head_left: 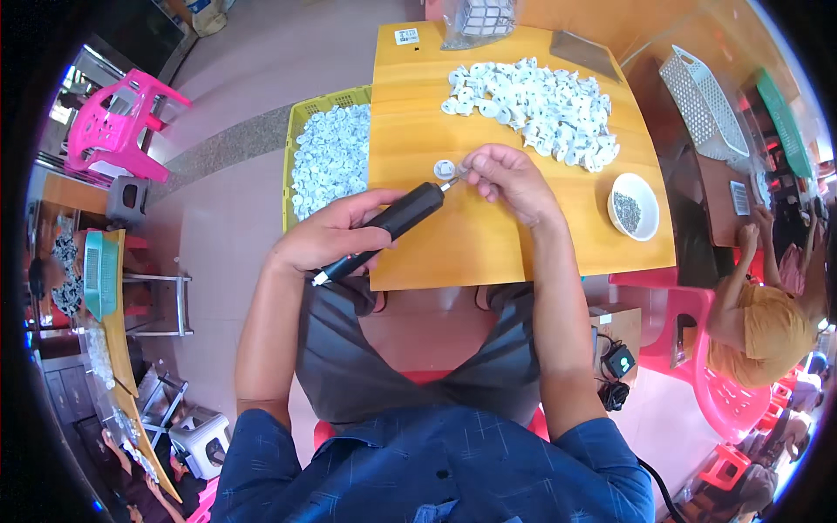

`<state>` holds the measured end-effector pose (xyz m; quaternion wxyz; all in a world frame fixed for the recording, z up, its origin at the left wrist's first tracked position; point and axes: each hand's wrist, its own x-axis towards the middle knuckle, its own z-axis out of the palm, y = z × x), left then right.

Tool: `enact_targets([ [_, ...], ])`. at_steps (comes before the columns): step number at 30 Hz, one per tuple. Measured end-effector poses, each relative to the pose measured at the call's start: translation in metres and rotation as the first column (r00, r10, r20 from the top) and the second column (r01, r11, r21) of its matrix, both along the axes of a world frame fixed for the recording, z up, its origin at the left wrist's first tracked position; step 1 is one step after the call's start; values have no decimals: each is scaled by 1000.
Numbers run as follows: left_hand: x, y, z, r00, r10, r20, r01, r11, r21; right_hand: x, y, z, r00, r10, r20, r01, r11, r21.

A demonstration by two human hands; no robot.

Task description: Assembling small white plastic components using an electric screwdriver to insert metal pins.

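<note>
My left hand (336, 234) is wrapped round a black electric screwdriver (408, 213), which slants up to the right over the table's near part. The tip of its metal bit reaches the fingers of my right hand (513, 185). Those fingers are pinched together at the bit, and whatever small thing they hold is too small to make out. Just beyond the tip, a small round white plastic part (444, 169) lies on the yellow wooden table (410, 113). Farther back spreads a heap of similar white parts (532, 105). A white bowl of small metal screws (627, 212) stands right of my right hand.
A yellow crate (292, 166) full of white parts adjoins the table's left edge. At the back are a clear plastic bag (479, 22) and a flat grey piece (584, 54). A white basket (704, 100) stands at right, near a seated person in a yellow top (767, 331).
</note>
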<state>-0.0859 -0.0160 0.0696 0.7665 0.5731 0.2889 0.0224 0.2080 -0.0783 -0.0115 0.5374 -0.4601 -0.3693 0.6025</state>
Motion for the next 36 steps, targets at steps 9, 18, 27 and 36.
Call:
enact_targets([
  [9, 45, -39, -33, 999, -5, -43, 4, 1000, -24, 32, 0, -5, 909, -416, -3, 416, 909, 34],
  [18, 46, -43, -65, 945, 322, -53, -326, 926, -189, 31, 0, -6, 862, -506, 12, 506, 862, 10],
  [27, -9, 2, -64, 760, 649, -10, -647, 756, -98, 21, 5, -6, 878, -479, -7, 479, 876, 54],
  [36, 23, -6, -43, 951, 297, 92, -301, 953, 42, 7, 14, -8, 868, -495, -29, 496, 866, 60],
])
